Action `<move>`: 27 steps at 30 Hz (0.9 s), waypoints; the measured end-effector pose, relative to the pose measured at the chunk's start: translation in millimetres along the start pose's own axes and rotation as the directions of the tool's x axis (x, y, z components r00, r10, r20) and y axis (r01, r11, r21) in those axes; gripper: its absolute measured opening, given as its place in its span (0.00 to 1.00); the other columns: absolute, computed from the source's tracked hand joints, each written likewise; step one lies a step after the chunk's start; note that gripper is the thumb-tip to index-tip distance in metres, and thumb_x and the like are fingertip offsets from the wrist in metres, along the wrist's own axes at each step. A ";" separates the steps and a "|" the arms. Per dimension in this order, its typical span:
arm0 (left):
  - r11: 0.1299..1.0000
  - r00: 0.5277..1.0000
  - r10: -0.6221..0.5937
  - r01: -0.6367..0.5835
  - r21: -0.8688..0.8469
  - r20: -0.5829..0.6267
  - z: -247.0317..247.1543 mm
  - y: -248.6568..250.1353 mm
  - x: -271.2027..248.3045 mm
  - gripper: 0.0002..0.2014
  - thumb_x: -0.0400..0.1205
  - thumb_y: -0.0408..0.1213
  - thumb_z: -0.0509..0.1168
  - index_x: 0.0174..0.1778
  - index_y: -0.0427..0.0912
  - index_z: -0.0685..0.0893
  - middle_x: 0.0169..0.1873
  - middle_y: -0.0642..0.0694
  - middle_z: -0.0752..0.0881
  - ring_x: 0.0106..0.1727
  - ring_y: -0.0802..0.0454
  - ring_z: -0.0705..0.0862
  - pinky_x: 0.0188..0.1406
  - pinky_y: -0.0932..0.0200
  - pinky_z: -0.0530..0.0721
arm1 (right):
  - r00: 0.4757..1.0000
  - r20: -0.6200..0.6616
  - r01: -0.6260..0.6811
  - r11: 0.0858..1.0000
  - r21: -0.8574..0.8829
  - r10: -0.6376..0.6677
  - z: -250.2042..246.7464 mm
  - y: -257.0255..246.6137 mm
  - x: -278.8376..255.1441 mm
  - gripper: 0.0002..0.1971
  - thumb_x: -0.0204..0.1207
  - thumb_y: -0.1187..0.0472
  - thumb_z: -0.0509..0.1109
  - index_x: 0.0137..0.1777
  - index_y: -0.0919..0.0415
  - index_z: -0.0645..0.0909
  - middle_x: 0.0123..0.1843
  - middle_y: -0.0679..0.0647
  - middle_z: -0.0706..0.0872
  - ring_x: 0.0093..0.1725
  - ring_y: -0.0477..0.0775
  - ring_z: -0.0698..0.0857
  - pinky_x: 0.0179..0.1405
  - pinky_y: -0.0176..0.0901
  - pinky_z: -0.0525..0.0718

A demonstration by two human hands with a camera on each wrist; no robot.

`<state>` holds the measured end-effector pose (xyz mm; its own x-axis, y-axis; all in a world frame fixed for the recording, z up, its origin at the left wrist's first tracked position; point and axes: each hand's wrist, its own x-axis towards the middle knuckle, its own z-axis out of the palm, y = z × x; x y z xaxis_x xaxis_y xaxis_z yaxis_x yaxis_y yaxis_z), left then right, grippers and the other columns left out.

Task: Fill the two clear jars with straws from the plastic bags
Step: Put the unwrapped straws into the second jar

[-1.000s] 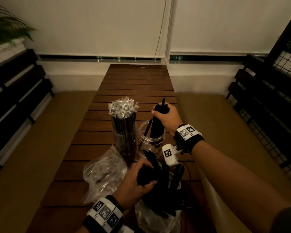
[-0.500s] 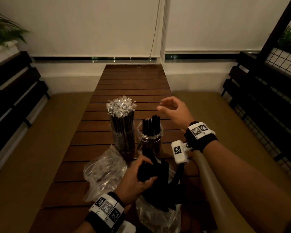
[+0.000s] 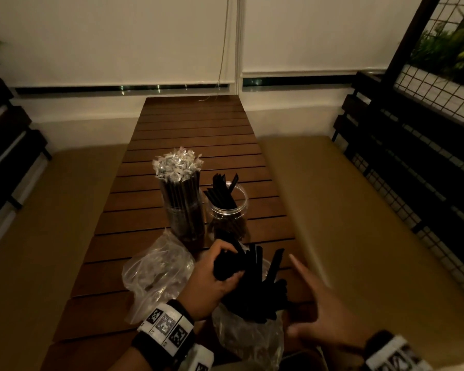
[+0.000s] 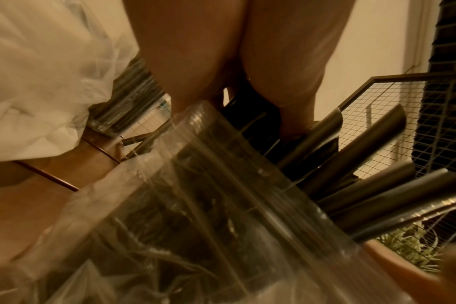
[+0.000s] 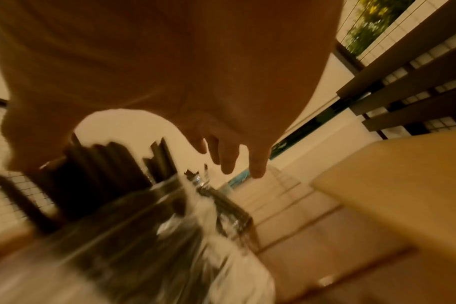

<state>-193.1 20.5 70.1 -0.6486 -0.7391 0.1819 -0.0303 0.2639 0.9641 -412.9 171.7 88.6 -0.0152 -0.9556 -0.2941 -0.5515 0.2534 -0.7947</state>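
Observation:
Two clear jars stand mid-table. The left jar [image 3: 184, 210] is packed with wrapped straws whose silvery ends fan out on top. The right jar [image 3: 229, 210] holds a few black straws leaning apart. My left hand [image 3: 217, 274] grips a bundle of black straws [image 3: 255, 285] that stick out of a clear plastic bag [image 3: 249, 341] at the near edge; the same black straws [image 4: 356, 164] and bag [image 4: 221, 226] fill the left wrist view. My right hand [image 3: 324, 311] hovers just right of the bundle, fingers spread and empty, seen blurred [image 5: 221, 160] in the right wrist view.
A second, crumpled plastic bag [image 3: 158, 271] lies left of my left hand on the slatted wooden table [image 3: 193, 129]. Tan cushioned benches flank the table, the right one [image 3: 359, 210] close by my right arm. A black wire-grid rack [image 3: 418, 156] stands far right.
My right hand let go of straws in the right jar, then drew back toward me and down beside the bundle. The left hand kept its grip on the bagged straws.

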 end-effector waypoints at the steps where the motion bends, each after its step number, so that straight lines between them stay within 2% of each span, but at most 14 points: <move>1: 1.000 1.000 -0.002 0.002 0.006 0.003 0.4 -0.2 0.3 0.14 0.72 0.42 0.72 0.51 0.49 0.78 0.43 0.47 0.84 0.41 0.56 0.83 0.40 0.61 0.83 | 1.000 0.012 -0.007 1.000 0.002 0.007 12.9 0.0 -0.4 0.72 0.42 0.16 0.74 0.82 0.28 0.34 0.80 0.21 0.41 0.85 0.35 0.48 0.85 0.49 0.53; 3: 1.000 1.000 -0.002 0.002 0.022 0.004 0.9 -0.4 0.8 0.14 0.72 0.42 0.72 0.51 0.48 0.78 0.43 0.49 0.84 0.42 0.56 0.83 0.40 0.60 0.83 | 0.999 -0.039 0.014 1.000 0.001 -0.014 35.7 2.0 6.7 0.73 0.44 0.21 0.80 0.80 0.24 0.29 0.80 0.19 0.41 0.87 0.39 0.47 0.88 0.52 0.53; 4: 1.000 1.000 0.003 -0.003 0.027 0.003 1.0 -0.1 0.9 0.14 0.72 0.43 0.72 0.51 0.48 0.78 0.43 0.49 0.84 0.42 0.57 0.83 0.41 0.60 0.83 | 0.995 -0.096 0.032 0.999 0.018 -0.030 45.1 3.3 13.0 0.73 0.46 0.23 0.82 0.79 0.23 0.28 0.82 0.21 0.44 0.88 0.41 0.49 0.88 0.57 0.54; 7: 0.999 1.000 0.021 -0.021 0.050 0.012 1.5 2.4 0.9 0.13 0.72 0.45 0.71 0.49 0.51 0.78 0.44 0.50 0.83 0.44 0.58 0.83 0.44 0.56 0.84 | 0.968 -0.251 0.070 0.987 0.147 -0.031 68.4 3.7 31.2 0.68 0.53 0.26 0.81 0.84 0.28 0.35 0.85 0.32 0.61 0.86 0.44 0.63 0.86 0.60 0.63; 9: 0.991 1.000 0.013 -0.010 0.130 -0.020 0.4 0.2 0.3 0.14 0.70 0.50 0.71 0.49 0.57 0.79 0.49 0.57 0.79 0.51 0.59 0.81 0.53 0.52 0.84 | 0.962 -0.273 0.055 0.984 0.167 -0.008 78.9 1.0 43.0 0.66 0.52 0.21 0.77 0.85 0.31 0.40 0.76 0.33 0.74 0.79 0.47 0.74 0.83 0.59 0.69; 11: 0.980 0.997 -0.020 0.035 0.198 -0.077 -1.5 -2.3 -0.7 0.15 0.67 0.53 0.71 0.49 0.61 0.79 0.55 0.60 0.73 0.57 0.62 0.77 0.62 0.52 0.82 | 0.962 -0.274 0.057 0.976 0.211 0.003 81.2 1.6 54.6 0.70 0.50 0.23 0.80 0.84 0.29 0.34 0.67 0.34 0.81 0.71 0.51 0.81 0.78 0.60 0.75; 13: 0.967 0.992 -0.025 0.056 0.248 -0.125 -2.5 -2.7 -1.9 0.15 0.66 0.55 0.71 0.48 0.64 0.79 0.59 0.61 0.68 0.63 0.58 0.73 0.67 0.51 0.79 | 0.956 -0.294 0.089 0.965 0.246 -0.013 77.6 -1.4 59.9 0.72 0.49 0.28 0.85 0.82 0.26 0.32 0.73 0.36 0.79 0.74 0.49 0.79 0.74 0.61 0.79; 15: 0.952 0.990 -0.015 0.058 0.301 -0.143 -2.4 -0.7 -2.3 0.15 0.65 0.56 0.70 0.47 0.68 0.78 0.62 0.60 0.64 0.67 0.54 0.69 0.69 0.53 0.75 | 0.953 -0.299 0.116 0.969 0.217 -0.047 73.2 -4.6 60.7 0.72 0.51 0.30 0.86 0.83 0.28 0.33 0.75 0.34 0.77 0.76 0.43 0.76 0.77 0.58 0.77; 18: 0.955 0.987 -0.093 0.126 0.268 -0.133 -2.7 1.9 -0.3 0.16 0.70 0.46 0.75 0.47 0.67 0.78 0.70 0.62 0.59 0.74 0.53 0.63 0.72 0.49 0.72 | 0.956 -0.284 0.132 0.972 0.195 -0.072 70.8 -7.3 63.2 0.71 0.51 0.26 0.83 0.83 0.29 0.33 0.72 0.34 0.78 0.71 0.37 0.79 0.74 0.52 0.80; 20: 0.960 0.982 -0.162 0.179 0.217 -0.097 -6.5 0.9 3.4 0.17 0.73 0.39 0.75 0.49 0.64 0.78 0.73 0.59 0.60 0.78 0.51 0.61 0.76 0.44 0.72 | 0.957 -0.273 0.147 0.973 0.179 -0.094 70.1 -10.1 63.1 0.69 0.52 0.26 0.82 0.82 0.27 0.34 0.75 0.33 0.75 0.72 0.35 0.77 0.76 0.46 0.78; 22: 0.958 0.986 -0.159 0.165 0.233 -0.044 -10.7 0.2 7.6 0.16 0.72 0.44 0.74 0.51 0.64 0.78 0.73 0.52 0.67 0.80 0.50 0.63 0.77 0.44 0.71 | 0.958 -0.261 0.164 0.972 0.166 -0.117 70.0 -10.0 60.2 0.66 0.54 0.31 0.84 0.82 0.26 0.39 0.80 0.32 0.70 0.78 0.35 0.72 0.79 0.44 0.74; 23: 0.960 0.989 -0.148 0.150 0.237 -0.025 -11.7 0.1 9.3 0.17 0.69 0.50 0.72 0.51 0.64 0.77 0.70 0.53 0.70 0.79 0.54 0.65 0.77 0.46 0.71 | 0.959 -0.258 0.165 0.969 0.185 -0.114 70.0 -9.2 58.1 0.63 0.55 0.33 0.85 0.83 0.26 0.43 0.82 0.33 0.68 0.80 0.37 0.70 0.80 0.48 0.74; 25: 0.970 0.990 -0.141 0.139 0.201 -0.002 -11.9 3.3 10.9 0.19 0.66 0.56 0.68 0.52 0.64 0.76 0.63 0.64 0.73 0.71 0.77 0.65 0.71 0.61 0.71 | 0.966 -0.236 0.161 0.964 0.212 -0.109 68.9 -5.8 55.8 0.60 0.56 0.36 0.86 0.83 0.29 0.50 0.83 0.36 0.68 0.81 0.40 0.71 0.79 0.52 0.75; 27: 0.979 0.992 -0.128 0.125 0.160 0.009 -11.2 3.7 11.9 0.18 0.65 0.57 0.67 0.51 0.63 0.76 0.58 0.71 0.74 0.63 0.88 0.66 0.62 0.72 0.69 | 0.973 -0.210 0.144 0.967 0.209 -0.099 65.6 -3.8 58.4 0.56 0.58 0.39 0.87 0.82 0.31 0.55 0.80 0.36 0.73 0.77 0.37 0.75 0.76 0.49 0.78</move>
<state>-192.5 5.8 78.0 -0.6463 -0.7611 0.0553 -0.2325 0.2654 0.9357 -357.0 124.8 39.7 -0.1356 -0.9862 -0.0954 -0.3617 0.1389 -0.9219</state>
